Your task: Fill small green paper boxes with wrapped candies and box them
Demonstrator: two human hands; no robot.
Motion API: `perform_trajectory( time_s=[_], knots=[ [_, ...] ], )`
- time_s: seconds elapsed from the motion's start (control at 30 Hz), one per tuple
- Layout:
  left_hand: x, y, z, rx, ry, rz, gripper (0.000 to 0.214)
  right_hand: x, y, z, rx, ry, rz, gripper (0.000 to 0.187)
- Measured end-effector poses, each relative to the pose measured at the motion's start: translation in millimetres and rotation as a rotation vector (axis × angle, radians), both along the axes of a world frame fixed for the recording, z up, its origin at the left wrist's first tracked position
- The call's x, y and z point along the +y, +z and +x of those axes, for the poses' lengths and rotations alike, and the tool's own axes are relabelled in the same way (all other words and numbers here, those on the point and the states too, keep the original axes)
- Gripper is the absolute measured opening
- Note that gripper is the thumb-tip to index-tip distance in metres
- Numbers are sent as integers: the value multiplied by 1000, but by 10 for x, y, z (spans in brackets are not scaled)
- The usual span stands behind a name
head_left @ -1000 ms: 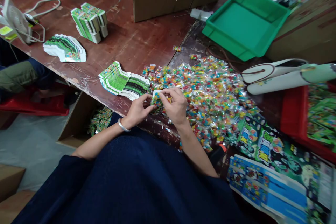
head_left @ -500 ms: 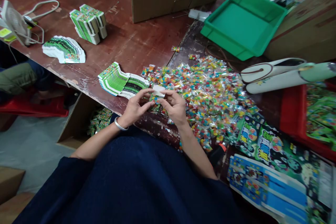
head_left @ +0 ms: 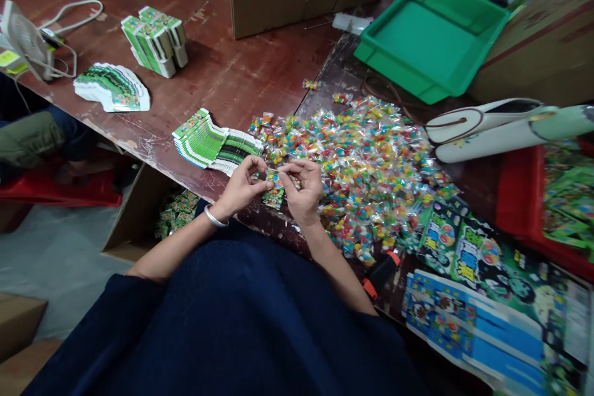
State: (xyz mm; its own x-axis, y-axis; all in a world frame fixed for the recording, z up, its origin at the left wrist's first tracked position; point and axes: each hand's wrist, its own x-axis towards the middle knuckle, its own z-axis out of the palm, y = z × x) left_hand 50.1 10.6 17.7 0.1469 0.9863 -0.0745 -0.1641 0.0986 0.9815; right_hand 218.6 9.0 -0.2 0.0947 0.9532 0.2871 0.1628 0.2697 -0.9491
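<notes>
A small printed green candy box [head_left: 273,190] is held between my two hands over the table's near edge. My left hand [head_left: 245,184], with a silver bangle at the wrist, pinches the box's left side. My right hand [head_left: 304,190] grips its upper right, thumb against the top edge. The box's far side is hidden by my fingers. Just left of the hands lies a fanned row of flat green cartons [head_left: 208,141]. To the right spreads a large heap of clear-wrapped colourful candies [head_left: 366,167].
Below the table edge a cardboard box [head_left: 125,223] holds several filled packs. Stacked cartons [head_left: 155,43] and another fan [head_left: 114,88] lie at left. A green tray [head_left: 427,37], red bin [head_left: 520,198], black-orange tool [head_left: 381,273] and printed sheets [head_left: 473,322] are at right. Someone's leg shows far left.
The white flap that stood up at the top of the candy box is now folded down, and more of its printed front shows. My right hand has shifted slightly left.
</notes>
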Motion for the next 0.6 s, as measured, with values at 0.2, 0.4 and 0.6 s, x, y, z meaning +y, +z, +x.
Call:
perform_trajectory(
  time_s=[0.2,0.4,0.6],
  knots=[
    [-40,-34,-17,64,24,57,48,102,137,63,132,197,-161,28],
    [-97,-99,12,178,24,205,35,234,113,179,153,237,-387,34],
    [-88,-51,-38,163,-51,212,41,252,185,192,62,231,-301,26]
  ],
)
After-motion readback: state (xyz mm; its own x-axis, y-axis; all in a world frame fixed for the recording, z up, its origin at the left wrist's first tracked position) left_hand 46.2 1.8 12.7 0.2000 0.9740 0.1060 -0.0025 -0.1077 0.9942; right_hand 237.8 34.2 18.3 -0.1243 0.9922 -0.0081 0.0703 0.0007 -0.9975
